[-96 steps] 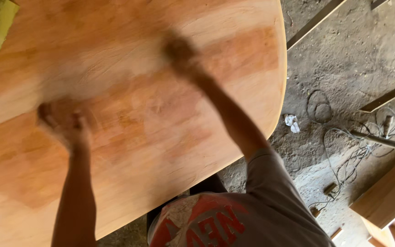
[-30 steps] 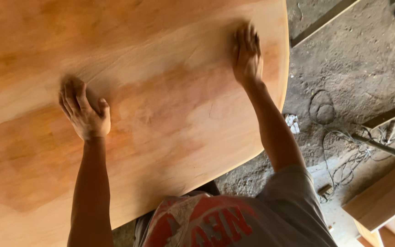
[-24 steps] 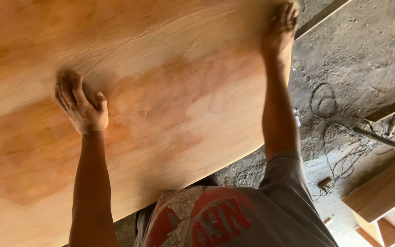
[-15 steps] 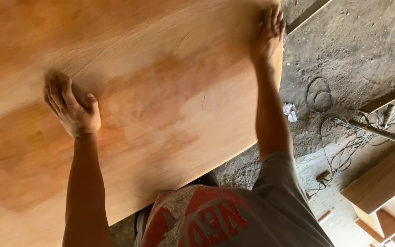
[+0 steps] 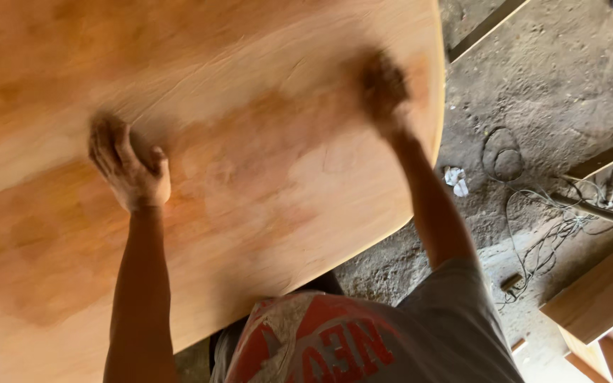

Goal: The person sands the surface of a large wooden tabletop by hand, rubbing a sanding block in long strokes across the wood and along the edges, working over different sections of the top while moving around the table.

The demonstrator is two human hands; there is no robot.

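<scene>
- My left hand [image 5: 129, 170] lies flat, fingers spread, at centre left on the wooden tabletop [image 5: 250, 198].
- My right hand [image 5: 383, 89], upper right, is blurred; its grip I cannot tell.

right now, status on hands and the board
Left hand flat on the wooden panel, open. Right hand blurred near its rounded edge, grip unclear. Loose cable on the floor beside.
</scene>
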